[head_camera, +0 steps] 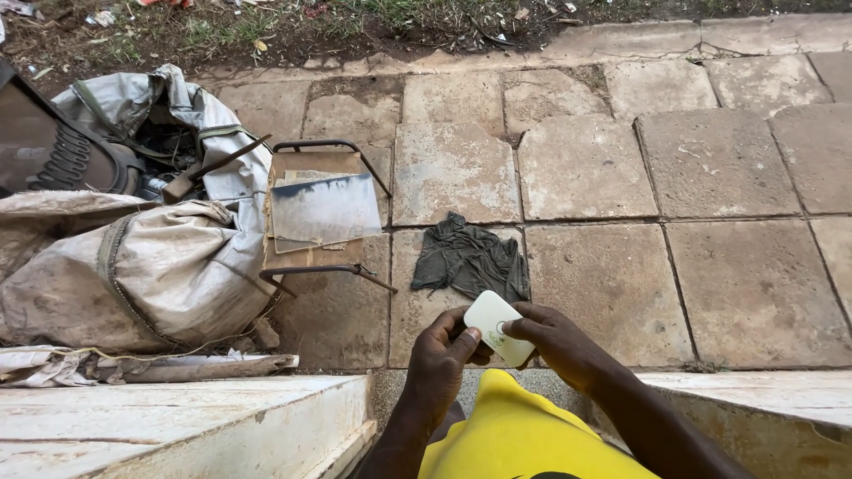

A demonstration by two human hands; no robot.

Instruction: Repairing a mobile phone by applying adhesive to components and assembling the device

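A: What is nearest?

B: A yellow garment [519, 435] at the bottom edge, with both forearms reaching out over it. To the near left runs a pale concrete ledge [177, 426].

A: And the hands?

B: The left hand [444, 355] and the right hand [555, 341] meet on a small white card [497, 326] with rounded corners. Each grip is closed on it: the left thumb presses its near left edge, and the right fingers wrap its right side. The card sits tilted, held up above the paving, just near of a cloth.

A: Which cloth?

B: A crumpled dark green cloth [470, 262] lying flat on the stone slabs [710, 266], just beyond the hands.

A: What is to the left?

B: A small metal-framed stand [319, 213] on the slabs carries a shiny flat sheet. Touching its left side is a heap of dirty grey bags [151, 266], with a wooden handle sticking out of the far one.

A: Farthest away?

B: A strip of grass and litter [311, 22] along the far edge of the slabs.
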